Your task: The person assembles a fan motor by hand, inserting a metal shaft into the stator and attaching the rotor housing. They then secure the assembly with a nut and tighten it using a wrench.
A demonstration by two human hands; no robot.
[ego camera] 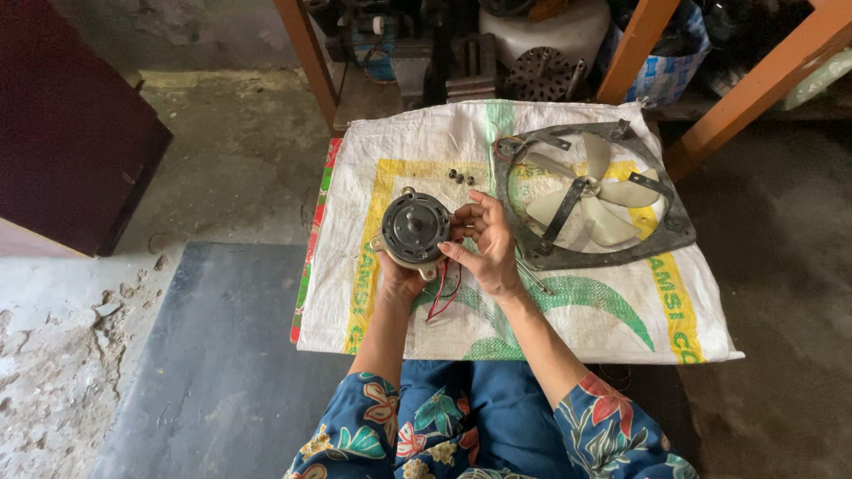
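The person sits on the floor and holds a small round fan motor (414, 229) above the white woven sack (568, 310) which is spread in front of the knees. The left hand (399, 277) supports the motor from below, fingers closed around its lower rim, so the flat dark face with the short shaft looks up toward the person. The right hand (486, 244) is just beside the motor on its right side, fingers curled and touching the edge, not fully closed. Red wires (441, 297) hang down from the motor between both wrists. The fan frame with pale blades (590, 197) lies further right, nearer to the right hand, and some small screws (460, 176) lie just behind the motor.
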